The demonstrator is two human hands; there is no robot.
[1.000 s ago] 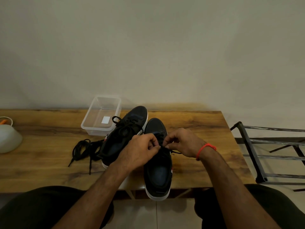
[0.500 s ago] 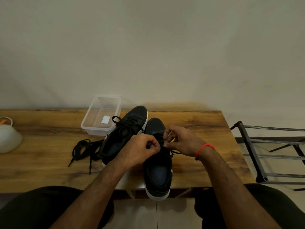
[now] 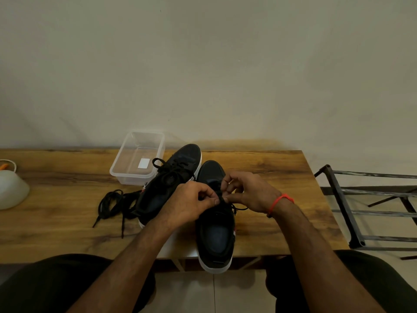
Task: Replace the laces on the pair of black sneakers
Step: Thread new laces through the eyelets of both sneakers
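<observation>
No text, brand, number or sign can be read. The clear plastic container (image 3: 138, 159) carries a small white label (image 3: 144, 163) on its bottom, but it looks blank from here. The black sneakers (image 3: 214, 224) show only small red and white side marks, too small to make out.

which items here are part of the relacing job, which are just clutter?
In the job:
right sneaker, its lace pinched by left hand and right hand
left sneaker, laced
loose black laces on the table

Lying about:
clear plastic tub
white bowl
metal rack
</observation>
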